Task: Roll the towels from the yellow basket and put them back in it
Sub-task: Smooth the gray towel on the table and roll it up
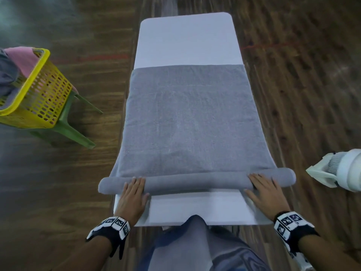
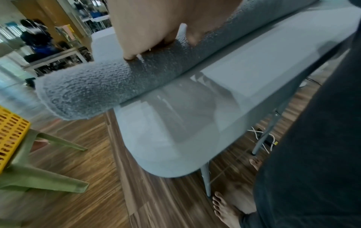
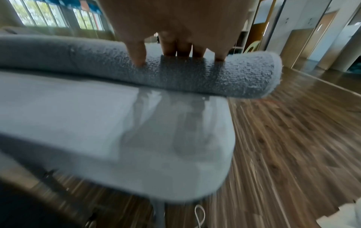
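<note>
Fingers (image 3: 139, 54) of both hands flat, extended, pressing nubby grey towel (image 1: 187, 122) roll; nothing gripped

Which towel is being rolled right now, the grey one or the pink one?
The grey towel spread on the white table; both hands press its rolled near end. The pink towel sits in the yellow basket.
</note>
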`<state>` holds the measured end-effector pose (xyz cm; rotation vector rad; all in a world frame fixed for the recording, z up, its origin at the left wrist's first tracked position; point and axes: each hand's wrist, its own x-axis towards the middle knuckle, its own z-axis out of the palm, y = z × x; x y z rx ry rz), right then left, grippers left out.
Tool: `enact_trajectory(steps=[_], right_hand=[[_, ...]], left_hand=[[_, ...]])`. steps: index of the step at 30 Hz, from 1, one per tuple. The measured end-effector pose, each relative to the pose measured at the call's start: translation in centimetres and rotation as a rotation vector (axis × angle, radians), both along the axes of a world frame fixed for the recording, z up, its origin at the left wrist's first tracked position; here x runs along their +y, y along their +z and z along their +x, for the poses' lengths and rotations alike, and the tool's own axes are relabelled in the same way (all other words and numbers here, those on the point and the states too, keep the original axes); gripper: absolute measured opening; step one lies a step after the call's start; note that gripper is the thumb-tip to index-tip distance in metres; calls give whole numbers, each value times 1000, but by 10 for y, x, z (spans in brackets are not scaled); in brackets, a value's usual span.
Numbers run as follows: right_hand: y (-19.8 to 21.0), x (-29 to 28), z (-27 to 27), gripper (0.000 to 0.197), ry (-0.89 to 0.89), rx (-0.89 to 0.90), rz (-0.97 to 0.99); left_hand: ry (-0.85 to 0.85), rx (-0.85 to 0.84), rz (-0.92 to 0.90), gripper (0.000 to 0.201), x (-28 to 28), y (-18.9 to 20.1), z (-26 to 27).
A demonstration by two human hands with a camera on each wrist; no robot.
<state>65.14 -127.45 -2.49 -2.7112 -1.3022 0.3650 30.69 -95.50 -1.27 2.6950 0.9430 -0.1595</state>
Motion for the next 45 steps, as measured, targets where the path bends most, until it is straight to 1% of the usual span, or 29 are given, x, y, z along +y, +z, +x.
enact_trajectory(steps=[1,2,3,4,7,10,11,13,15,17,19,22,24,25,27,29,31,32,34,36,37,38,40,41,43,45], right_hand=[[-2,-5,-4,49,10,20,-5],[-1,-8,-7,46,5,27,0],[3,-8,-7,42,-9,15,0],[7,-5,-5,42,-21,-4,-13],[19,19,7,50,-19,-59,-28],[17,29,12,44,-43,-21,-33],[15,28,10,44,-44,13,-59],[8,22,3,51,-21,50,-88],[5,19,2,46,-11,22,-43],[10,24,7,42,-37,8,-29],[15,32,11,45,-12,1,-53],[19,39,18,48,56,37,-120],[19,41,28,42,45,82,-126],[18,43,34,38,32,117,-121],[19,51,43,40,15,176,-138],[20,60,47,41,-30,175,-145],[21,70,49,35,-67,86,-129],[21,73,48,31,-69,49,-129],[19,75,42,23,-35,61,-87],[16,68,32,17,-18,72,-27],[16,63,27,22,-30,78,-12],[15,58,23,31,-35,89,-19],[16,52,17,48,-30,118,-74],[17,51,15,53,-25,128,-96],[18,53,18,53,-10,100,-90],[19,57,25,47,-11,65,-82]], left_hand=[[-21,18,-9,54,-4,1,-2],[-34,31,-12,52,-4,2,-4],[-41,33,2,46,-2,5,-4],[-42,41,7,41,2,8,-1],[5,39,-2,51,16,11,13],[67,75,-12,53,17,8,20],[53,92,-18,55,14,7,18],[1,109,-17,55,8,5,12],[-7,91,7,48,8,6,11],[-3,84,12,45,9,9,13],[-19,97,10,47,12,12,17],[-24,132,-56,52,17,15,20],[16,145,-141,53,23,13,23],[46,145,-166,48,27,11,25],[89,130,-196,38,35,12,30],[118,87,-157,35,43,14,37],[117,92,-31,28,47,19,46],[101,93,-6,25,45,21,50],[73,48,-8,28,39,18,54],[116,10,-18,31,25,12,48],[135,-11,-22,35,17,11,44],[142,-23,-34,41,10,11,39],[125,-37,-66,50,2,10,29],[109,-42,-68,53,3,8,25],[91,-51,-60,55,11,3,22],[56,-53,-39,54,16,4,23]])
